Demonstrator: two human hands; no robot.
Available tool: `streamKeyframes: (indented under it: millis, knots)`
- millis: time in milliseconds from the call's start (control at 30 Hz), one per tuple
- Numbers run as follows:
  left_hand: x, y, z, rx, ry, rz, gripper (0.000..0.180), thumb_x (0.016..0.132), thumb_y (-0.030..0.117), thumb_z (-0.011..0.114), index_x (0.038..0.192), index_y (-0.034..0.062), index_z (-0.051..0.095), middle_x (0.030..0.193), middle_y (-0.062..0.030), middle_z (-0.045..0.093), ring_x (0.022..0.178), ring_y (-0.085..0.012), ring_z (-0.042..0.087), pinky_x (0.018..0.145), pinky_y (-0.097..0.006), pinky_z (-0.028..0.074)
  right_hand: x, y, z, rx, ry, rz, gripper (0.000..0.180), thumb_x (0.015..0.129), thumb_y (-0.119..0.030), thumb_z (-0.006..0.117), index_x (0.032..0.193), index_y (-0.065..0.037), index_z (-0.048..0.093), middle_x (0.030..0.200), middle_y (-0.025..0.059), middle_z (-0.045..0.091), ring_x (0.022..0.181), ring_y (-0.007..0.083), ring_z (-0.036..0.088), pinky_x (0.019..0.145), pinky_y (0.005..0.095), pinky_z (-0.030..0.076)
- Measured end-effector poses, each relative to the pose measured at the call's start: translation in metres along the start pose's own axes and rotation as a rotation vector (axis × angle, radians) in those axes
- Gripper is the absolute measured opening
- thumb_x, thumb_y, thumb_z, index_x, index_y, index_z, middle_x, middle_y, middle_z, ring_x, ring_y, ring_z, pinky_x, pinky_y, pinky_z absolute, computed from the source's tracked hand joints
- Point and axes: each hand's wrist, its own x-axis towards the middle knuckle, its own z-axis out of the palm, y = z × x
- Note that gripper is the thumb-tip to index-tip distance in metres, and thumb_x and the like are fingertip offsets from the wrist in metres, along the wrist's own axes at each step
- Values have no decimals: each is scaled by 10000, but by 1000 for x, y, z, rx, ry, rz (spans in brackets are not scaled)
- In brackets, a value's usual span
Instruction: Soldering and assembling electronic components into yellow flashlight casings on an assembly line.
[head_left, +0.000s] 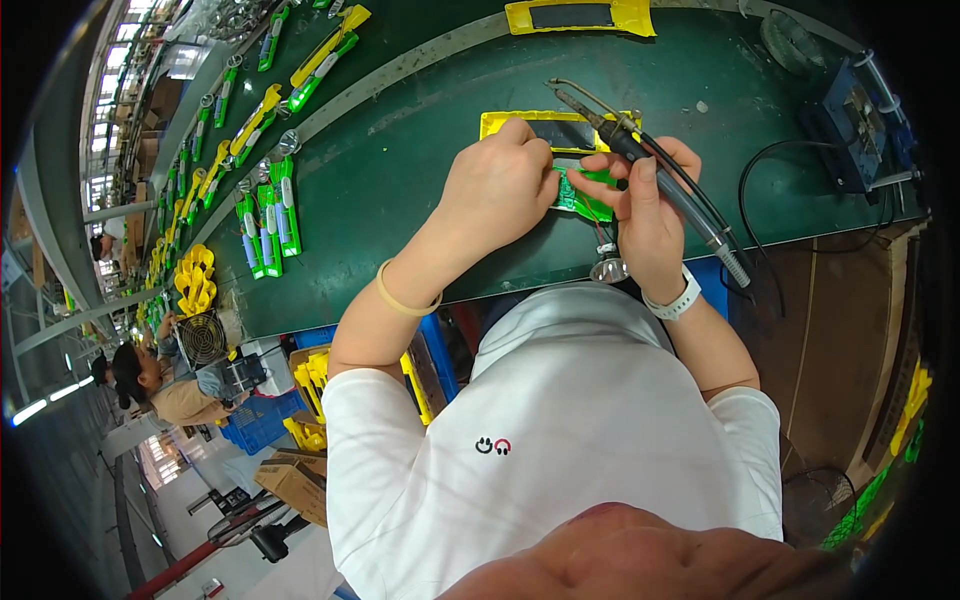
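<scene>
Here, between the two hands, a green casing (597, 208) with a circuit board lies near the workbench (390, 150) edge. The right hand (648, 222) grips a soldering iron (690, 206), its fingers reaching to the board; the left hand (500, 182) bends its fingers at the casing's left side, whether pinching anything I cannot tell. Just beyond sits a yellow casing (490, 124); wires run to a shiny lamp head (608, 270).

On my feed I see a green workbench (375, 215), with bright windows (127, 31) and lit strip lights (30, 411) far left.
</scene>
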Motion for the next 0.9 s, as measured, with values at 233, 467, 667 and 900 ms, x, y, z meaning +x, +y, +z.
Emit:
streamKeyframes:
  millis: [233, 467, 667, 900]
  knots:
    - [8, 7, 5, 195, -107, 60, 93, 682, 72, 621, 684, -10, 577, 714, -145, 549, 623, -309, 588, 548, -383, 494, 0, 4, -2, 4, 7, 17, 271, 963, -185, 409, 1145, -55, 256, 1001, 126, 477, 967, 205, 570, 859, 408, 513]
    - [6, 5, 11, 149, -35, 54, 100, 673, 11, 613, 732, -33, 545, 823, -168, 545, 629, -325, 572, 572, -375, 496, 1, 7, 3, -50, 8, 29, 248, 973, -165, 373, 1154, -43, 255, 981, 123, 473, 981, 210, 569, 867, 399, 521]
    - [-4, -4, 4, 20, -58, 24, 136, 691, 33, 617, 784, -49, 562, 877, -174, 520, 704, -323, 582, 633, -380, 507, -1, 9, 5, -54, 0, 36, 262, 972, -174, 379, 1157, -38, 254, 986, 123, 483, 982, 205, 570, 866, 389, 521]
    - [-5, 0, 26, 7, 148, -24, 112, 664, -5, 636, 732, -38, 552, 898, -172, 525, 780, -293, 563, 629, -345, 500, -1, 9, 6, -68, 2, 29, 271, 973, -185, 378, 1160, -34, 254, 984, 119, 482, 977, 203, 573, 860, 388, 524]
